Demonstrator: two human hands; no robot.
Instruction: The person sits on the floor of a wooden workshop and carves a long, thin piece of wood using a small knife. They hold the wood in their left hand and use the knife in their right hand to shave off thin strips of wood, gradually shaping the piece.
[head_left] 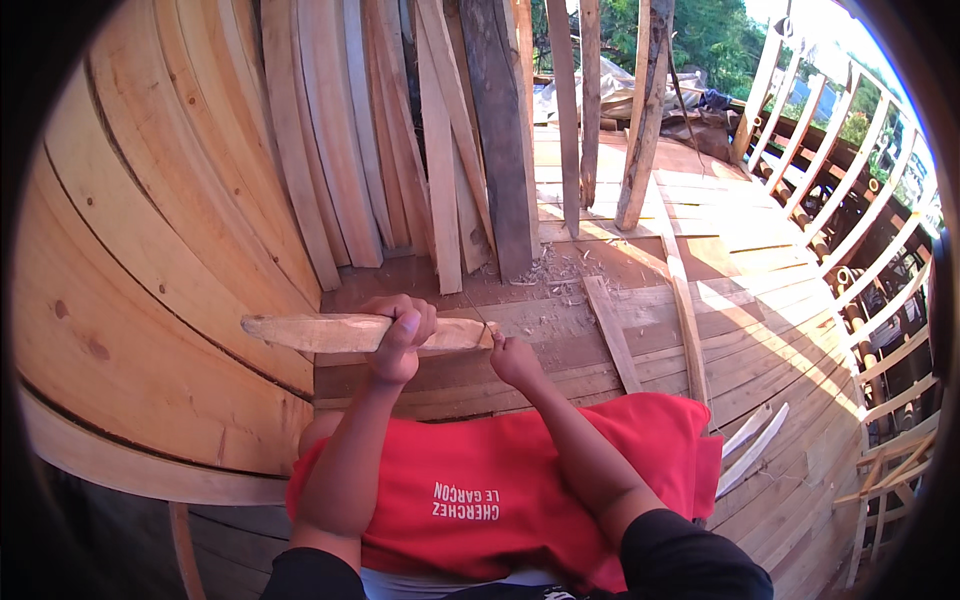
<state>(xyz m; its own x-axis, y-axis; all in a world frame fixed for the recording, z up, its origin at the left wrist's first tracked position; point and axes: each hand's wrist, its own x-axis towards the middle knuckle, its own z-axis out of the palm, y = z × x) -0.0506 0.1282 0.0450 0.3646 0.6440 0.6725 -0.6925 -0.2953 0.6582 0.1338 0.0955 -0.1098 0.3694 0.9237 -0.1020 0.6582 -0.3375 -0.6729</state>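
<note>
My left hand is wrapped around a long, pale piece of wood, held level across in front of me. The piece narrows to a rounded tip on the left, and its surface looks rough and carved. At its right end, my right hand is closed with the thumb on top, against or just beside the wood. A thin dark line rises from near that thumb; whether it is a slim blade or a cord I cannot tell. Red cloth covers my lap below both forearms.
Curved plank walling rises close on the left. Boards lean upright ahead, with wood shavings at their foot. Loose strips lie on the plank floor. A slatted railing bounds the right side.
</note>
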